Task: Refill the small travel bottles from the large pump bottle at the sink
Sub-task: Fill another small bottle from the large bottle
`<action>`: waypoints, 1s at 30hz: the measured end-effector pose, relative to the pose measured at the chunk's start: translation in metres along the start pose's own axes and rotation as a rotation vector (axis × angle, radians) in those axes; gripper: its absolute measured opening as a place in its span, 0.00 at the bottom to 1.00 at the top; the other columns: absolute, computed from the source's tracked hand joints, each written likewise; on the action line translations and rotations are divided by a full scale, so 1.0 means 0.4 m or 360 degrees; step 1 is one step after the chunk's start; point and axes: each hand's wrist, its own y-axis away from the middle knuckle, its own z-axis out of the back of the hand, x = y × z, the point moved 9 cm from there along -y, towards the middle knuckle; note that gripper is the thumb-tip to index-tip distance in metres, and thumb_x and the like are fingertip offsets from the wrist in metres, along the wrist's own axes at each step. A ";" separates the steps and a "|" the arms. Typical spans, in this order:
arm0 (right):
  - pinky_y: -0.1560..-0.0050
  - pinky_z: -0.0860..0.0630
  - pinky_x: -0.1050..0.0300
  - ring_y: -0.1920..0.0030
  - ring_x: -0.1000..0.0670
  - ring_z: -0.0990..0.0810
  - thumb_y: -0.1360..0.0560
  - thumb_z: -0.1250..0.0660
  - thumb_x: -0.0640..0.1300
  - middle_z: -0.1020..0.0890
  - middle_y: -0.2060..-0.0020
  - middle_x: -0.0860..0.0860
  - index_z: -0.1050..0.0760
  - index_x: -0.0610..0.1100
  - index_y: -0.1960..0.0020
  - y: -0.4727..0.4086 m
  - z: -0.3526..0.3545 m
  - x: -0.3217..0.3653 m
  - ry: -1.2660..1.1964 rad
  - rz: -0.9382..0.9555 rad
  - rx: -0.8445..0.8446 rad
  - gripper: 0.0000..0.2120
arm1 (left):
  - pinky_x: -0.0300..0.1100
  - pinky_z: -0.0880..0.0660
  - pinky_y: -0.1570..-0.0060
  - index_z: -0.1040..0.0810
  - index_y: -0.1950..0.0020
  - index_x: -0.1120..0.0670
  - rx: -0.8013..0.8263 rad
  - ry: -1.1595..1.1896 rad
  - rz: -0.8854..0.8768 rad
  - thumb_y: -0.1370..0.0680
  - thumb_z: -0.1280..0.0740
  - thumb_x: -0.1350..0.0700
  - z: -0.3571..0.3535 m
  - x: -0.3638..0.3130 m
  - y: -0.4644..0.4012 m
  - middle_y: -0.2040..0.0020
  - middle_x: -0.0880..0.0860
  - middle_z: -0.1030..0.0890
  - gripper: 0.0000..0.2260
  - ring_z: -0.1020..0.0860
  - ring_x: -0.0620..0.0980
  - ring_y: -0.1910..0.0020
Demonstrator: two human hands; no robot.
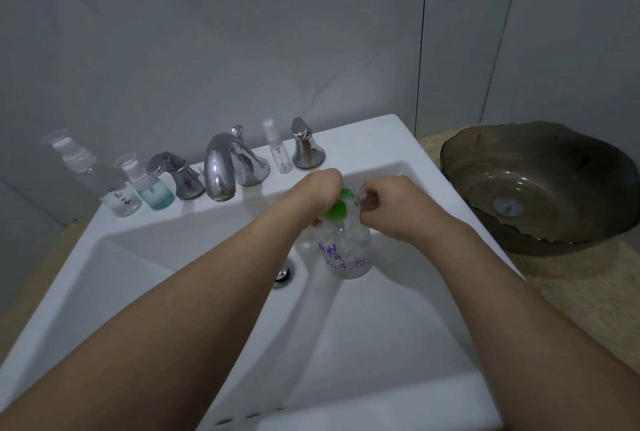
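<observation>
A large clear pump bottle (349,250) with purple writing and a green pump head (337,209) stands in the white sink basin (381,344). My left hand (318,193) is closed over the green pump head from the left. My right hand (391,203) holds a small clear travel bottle (364,195) right at the pump's nozzle; most of that bottle is hidden by my fingers. On the sink's back ledge stand a tall clear spray bottle (114,188), a short blue-tinted bottle (152,188) and a thin spray bottle (278,153).
A chrome faucet (221,167) and two chrome handles (183,174) (306,150) line the back ledge. The drain (284,273) lies left of the pump bottle. A dark glass vessel basin (540,188) sits on the beige counter to the right. Grey wall behind.
</observation>
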 end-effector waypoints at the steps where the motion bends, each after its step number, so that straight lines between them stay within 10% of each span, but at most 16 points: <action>1: 0.55 0.23 0.55 0.57 0.47 0.21 0.32 0.33 0.39 0.20 0.60 0.50 0.22 0.44 0.57 0.000 0.003 0.001 -0.0008 0.0001 -0.0017 0.04 | 0.55 0.22 0.47 0.26 0.53 0.60 0.0000 0.0055 0.0044 0.21 0.48 0.57 0.003 0.004 0.006 0.50 0.63 0.21 0.13 0.22 0.63 0.54; 7: 0.54 0.23 0.55 0.56 0.48 0.21 0.32 0.33 0.40 0.19 0.59 0.51 0.21 0.45 0.57 0.001 0.017 0.010 -0.0038 0.0027 -0.0084 0.05 | 0.40 0.41 0.70 0.31 0.58 0.55 0.0097 0.0076 0.0181 0.19 0.50 0.51 0.012 0.004 0.027 0.60 0.55 0.23 0.14 0.24 0.54 0.63; 14: 0.56 0.23 0.54 0.57 0.46 0.21 0.32 0.34 0.39 0.19 0.60 0.49 0.21 0.44 0.58 0.001 0.017 0.011 0.0012 0.0044 -0.0091 0.04 | 0.42 0.35 0.69 0.28 0.55 0.60 0.0080 0.0004 0.0215 0.19 0.49 0.58 -0.002 0.009 0.027 0.49 0.61 0.21 0.13 0.24 0.59 0.56; 20: 0.57 0.23 0.55 0.57 0.45 0.21 0.32 0.33 0.40 0.20 0.60 0.48 0.23 0.46 0.60 -0.004 -0.003 -0.003 0.0052 0.0023 -0.0025 0.02 | 0.62 0.21 0.52 0.23 0.44 0.71 0.0013 0.0072 0.0204 0.23 0.46 0.69 -0.023 0.021 -0.010 0.49 0.73 0.21 0.15 0.19 0.71 0.54; 25: 0.60 0.27 0.57 0.58 0.46 0.22 0.32 0.33 0.40 0.21 0.61 0.50 0.22 0.45 0.58 -0.005 -0.003 -0.005 0.0076 0.0005 -0.0029 0.03 | 0.55 0.23 0.47 0.28 0.57 0.66 -0.0034 0.0012 0.0054 0.17 0.49 0.65 -0.011 0.000 -0.006 0.37 0.68 0.25 0.14 0.24 0.65 0.40; 28: 0.59 0.28 0.58 0.57 0.46 0.22 0.32 0.32 0.40 0.20 0.61 0.50 0.22 0.46 0.58 -0.004 -0.002 -0.003 0.0065 0.0007 -0.0023 0.03 | 0.50 0.26 0.62 0.28 0.56 0.62 -0.0005 -0.0008 0.0134 0.20 0.47 0.63 -0.015 0.014 0.006 0.44 0.68 0.21 0.10 0.20 0.66 0.49; 30: 0.57 0.24 0.56 0.57 0.46 0.21 0.31 0.32 0.40 0.19 0.60 0.49 0.21 0.44 0.57 -0.002 0.002 0.001 0.0051 0.0016 -0.0037 0.04 | 0.51 0.24 0.55 0.26 0.53 0.61 0.0056 0.0068 0.0217 0.22 0.47 0.56 -0.015 0.032 0.007 0.47 0.63 0.20 0.13 0.21 0.62 0.53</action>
